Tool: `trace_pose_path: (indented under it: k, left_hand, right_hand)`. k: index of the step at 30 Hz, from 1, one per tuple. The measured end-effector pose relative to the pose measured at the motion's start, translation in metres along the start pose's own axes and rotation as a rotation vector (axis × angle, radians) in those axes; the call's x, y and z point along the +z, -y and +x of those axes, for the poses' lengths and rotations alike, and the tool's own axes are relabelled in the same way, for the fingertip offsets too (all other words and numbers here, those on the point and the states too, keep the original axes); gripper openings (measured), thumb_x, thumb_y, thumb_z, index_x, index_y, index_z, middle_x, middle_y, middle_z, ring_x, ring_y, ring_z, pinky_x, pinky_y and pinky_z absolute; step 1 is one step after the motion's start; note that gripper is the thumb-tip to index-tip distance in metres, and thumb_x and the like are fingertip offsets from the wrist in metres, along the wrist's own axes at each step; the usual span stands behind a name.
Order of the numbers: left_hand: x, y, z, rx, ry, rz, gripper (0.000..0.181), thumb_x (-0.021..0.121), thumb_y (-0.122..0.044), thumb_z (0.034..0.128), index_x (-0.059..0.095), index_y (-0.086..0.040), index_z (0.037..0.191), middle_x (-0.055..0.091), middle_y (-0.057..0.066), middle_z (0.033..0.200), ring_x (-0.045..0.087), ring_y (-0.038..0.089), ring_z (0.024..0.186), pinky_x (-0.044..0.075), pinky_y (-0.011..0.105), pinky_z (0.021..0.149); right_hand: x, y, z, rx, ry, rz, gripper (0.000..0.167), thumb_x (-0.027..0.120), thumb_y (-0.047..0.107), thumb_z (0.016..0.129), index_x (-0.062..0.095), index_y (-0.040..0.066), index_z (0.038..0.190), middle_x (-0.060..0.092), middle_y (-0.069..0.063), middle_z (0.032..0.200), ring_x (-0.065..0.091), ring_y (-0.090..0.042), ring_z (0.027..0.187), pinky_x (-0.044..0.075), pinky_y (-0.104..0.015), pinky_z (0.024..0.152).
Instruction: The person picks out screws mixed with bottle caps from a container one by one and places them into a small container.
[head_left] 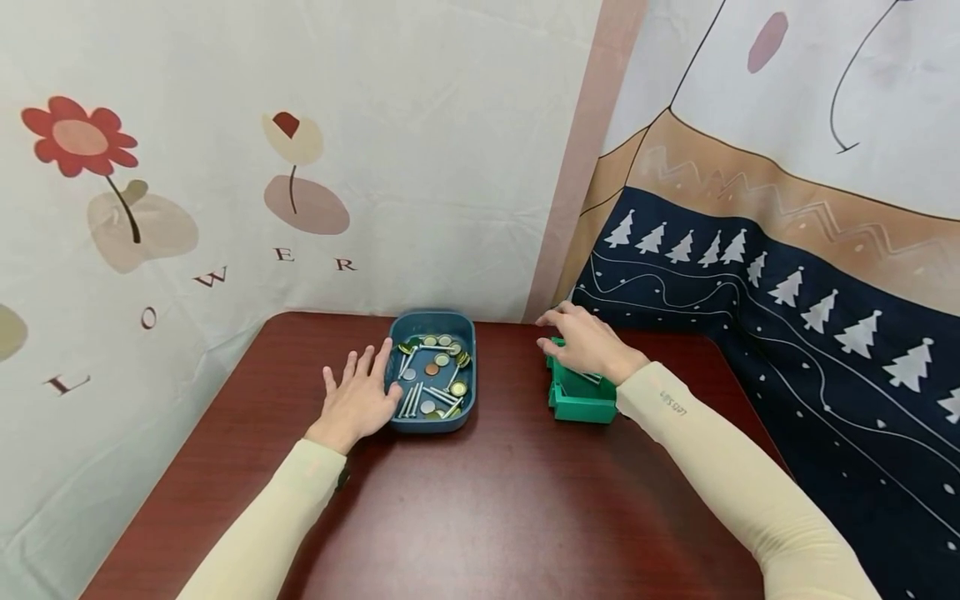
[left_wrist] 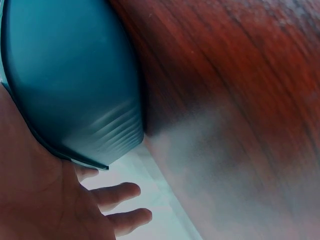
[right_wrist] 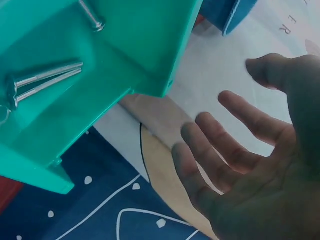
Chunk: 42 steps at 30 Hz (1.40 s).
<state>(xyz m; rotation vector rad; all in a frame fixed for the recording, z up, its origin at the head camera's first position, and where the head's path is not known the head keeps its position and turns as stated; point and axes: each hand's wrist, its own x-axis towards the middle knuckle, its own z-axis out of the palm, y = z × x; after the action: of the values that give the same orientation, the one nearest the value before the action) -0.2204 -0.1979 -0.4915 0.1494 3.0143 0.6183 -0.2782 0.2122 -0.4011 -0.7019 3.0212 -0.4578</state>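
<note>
My left hand rests with spread fingers against the left rim of a blue tray. In the left wrist view the tray's outer wall lies beside the palm. Inside the tray are several bolts and several coin-like discs, gold, silver and one copper. Above a green bin hovers my right hand, fingers apart and slightly bent, holding nothing. Several bolts lie in the green bin in the right wrist view; from the head, the hand hides much of its inside.
A dark red wooden table carries both containers, with a stretch of tabletop between them. Behind it hangs a pale cloth with flowers and letters. A dark blue cloth with white trees borders the right side.
</note>
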Motion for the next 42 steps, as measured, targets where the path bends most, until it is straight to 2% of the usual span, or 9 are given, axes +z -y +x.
trace_pose_path:
  k: [9,13,20,30,37,42]
  left_hand:
    - [0.001,0.000,0.000,-0.003,0.002,0.001,0.086,0.049,-0.038,0.1174,0.007,-0.021,0.190,0.017,0.030,0.194,0.010,0.060,0.180,-0.005,0.091,0.137]
    - [-0.001,-0.001,0.001,-0.004,0.003,0.001,0.086,0.049,-0.038,0.1175,0.007,-0.020,0.190,0.017,0.030,0.194,0.009,0.061,0.180,-0.005,0.091,0.137]
    - [-0.003,-0.003,0.002,-0.001,-0.005,-0.003,0.086,0.049,-0.039,0.1175,0.008,-0.020,0.190,0.017,0.030,0.194,0.010,0.061,0.180,-0.005,0.091,0.137]
    - [-0.001,0.000,0.000,-0.003,-0.007,0.005,0.086,0.049,-0.039,0.1171,0.008,-0.020,0.190,0.018,0.030,0.194,0.011,0.061,0.180,-0.004,0.092,0.136]
    - [-0.001,-0.001,0.000,0.002,-0.011,0.003,0.086,0.049,-0.039,0.1171,0.008,-0.020,0.190,0.018,0.030,0.194,0.011,0.061,0.180,-0.002,0.092,0.136]
    - [0.001,-0.001,0.000,0.002,-0.011,-0.001,0.085,0.049,-0.038,0.1174,0.009,-0.020,0.190,0.018,0.030,0.193,0.011,0.061,0.180,-0.002,0.092,0.136]
  right_hand:
    - [0.013,0.015,0.001,-0.087,-0.072,-0.087,0.056,0.069,0.051,0.115,0.071,0.019,0.160,0.060,-0.017,0.169,0.059,-0.043,0.155,0.047,-0.068,0.130]
    - [0.017,0.024,0.003,-0.114,-0.065,-0.105,0.062,0.068,0.054,0.115,0.066,0.022,0.168,0.054,-0.018,0.178,0.054,-0.045,0.163,0.040,-0.071,0.137]
    - [0.025,0.040,0.008,-0.150,-0.049,-0.127,0.068,0.071,0.052,0.114,0.057,0.024,0.175,0.049,-0.017,0.182,0.050,-0.043,0.167,0.038,-0.071,0.139]
    - [0.044,0.069,0.020,-0.198,0.024,-0.080,0.074,0.073,0.048,0.113,0.050,0.023,0.179,0.048,-0.017,0.182,0.051,-0.039,0.167,0.047,-0.062,0.137]
    - [0.054,0.089,0.032,-0.263,0.093,-0.122,0.073,0.075,0.047,0.113,0.052,0.020,0.178,0.049,-0.019,0.182,0.049,-0.038,0.169,0.046,-0.057,0.138]
    - [0.063,0.103,0.040,-0.281,0.159,-0.132,0.072,0.078,0.044,0.111,0.054,0.023,0.176,0.051,-0.017,0.180,0.052,-0.037,0.166,0.051,-0.054,0.135]
